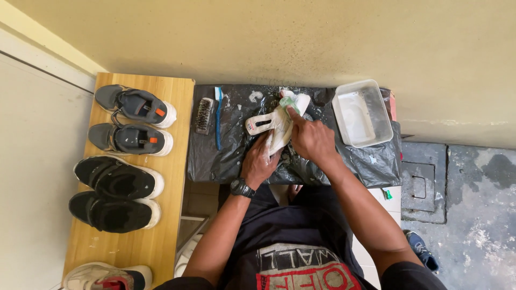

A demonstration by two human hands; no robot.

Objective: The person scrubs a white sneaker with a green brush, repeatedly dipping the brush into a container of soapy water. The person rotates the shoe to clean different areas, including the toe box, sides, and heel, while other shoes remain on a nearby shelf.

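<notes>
A white shoe (267, 124) lies on a black plastic sheet (226, 156) that covers a low table. My left hand (259, 162), with a black watch on its wrist, holds the shoe from below. My right hand (312, 138) presses a white cloth with a green patch (293, 102) against the shoe's upper side. Suds dot the sheet around the shoe.
A brush (203, 115) and a blue-handled toothbrush (217, 115) lie left of the shoe. A clear plastic tub (362, 113) of water stands at the right. On a wooden bench (161, 236) sit several dark sneakers (134, 106). A floor hatch (420, 185) is at right.
</notes>
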